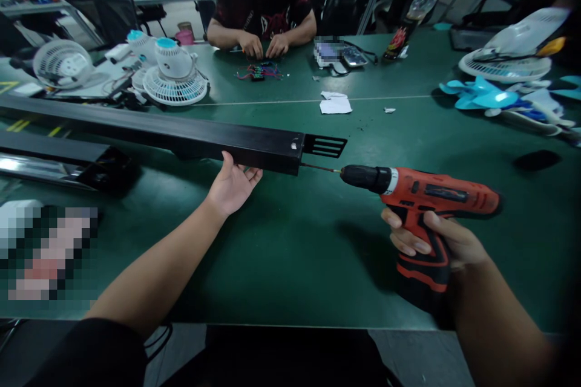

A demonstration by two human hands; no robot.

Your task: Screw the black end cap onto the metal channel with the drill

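A long black metal housing (181, 133) lies across the green table (290, 266), its slotted end (324, 146) pointing right. My left hand (231, 184) cups the housing from below near that end, fingers curled against it. My right hand (431, 242) grips the handle of a red and black cordless drill (436, 196). The drill's bit (320, 167) points left and touches the end face of the housing.
A second black housing (59, 160) lies at the left. White fan parts (175, 75) and blue fan blades (488, 97) sit at the far corners. Across the table a person handles coloured wires (258, 71). Paper scraps (334, 104) lie mid-table.
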